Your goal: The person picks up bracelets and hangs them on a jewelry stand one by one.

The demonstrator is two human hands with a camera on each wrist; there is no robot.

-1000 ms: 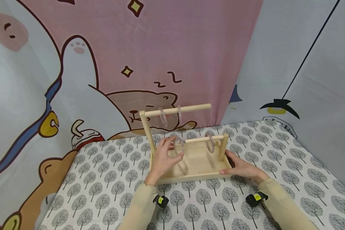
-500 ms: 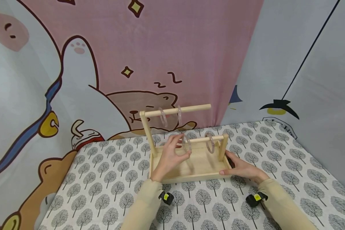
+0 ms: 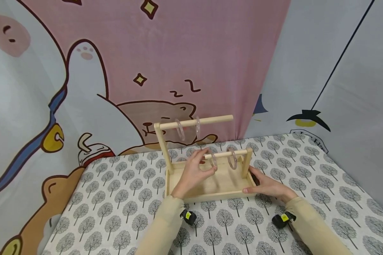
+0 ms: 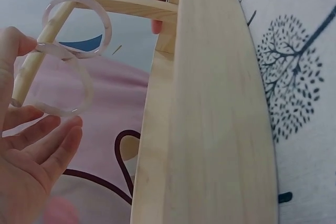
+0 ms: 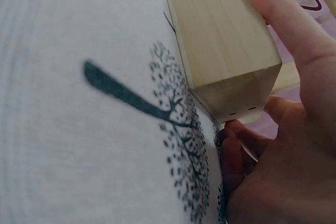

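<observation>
My left hand [image 3: 194,175] pinches a pale translucent bangle [image 4: 88,85] between thumb and fingers. This bangle encircles the free end of the lower wooden rod [image 3: 223,154]. Farther along that rod, near its post, hangs a second bangle [image 4: 108,24]. My right hand [image 3: 268,186] grips the right end of the wooden jewelry stand [image 3: 207,196], thumb on the front wall and fingers around the end. In the right wrist view, its fingers curl by the end face with two small holes.
Two more bangles, one left [image 3: 181,131] and one right [image 3: 198,130], hang on the taller upper rod [image 3: 215,120], which rises from a left post [image 3: 164,148]. A tree-patterned cloth [image 3: 115,212] covers the table, with a cartoon curtain [image 3: 210,63] behind.
My left hand has moved right with the bangle, from left of the lower rod's tip to around its end. The right hand and stand have stayed in place.
</observation>
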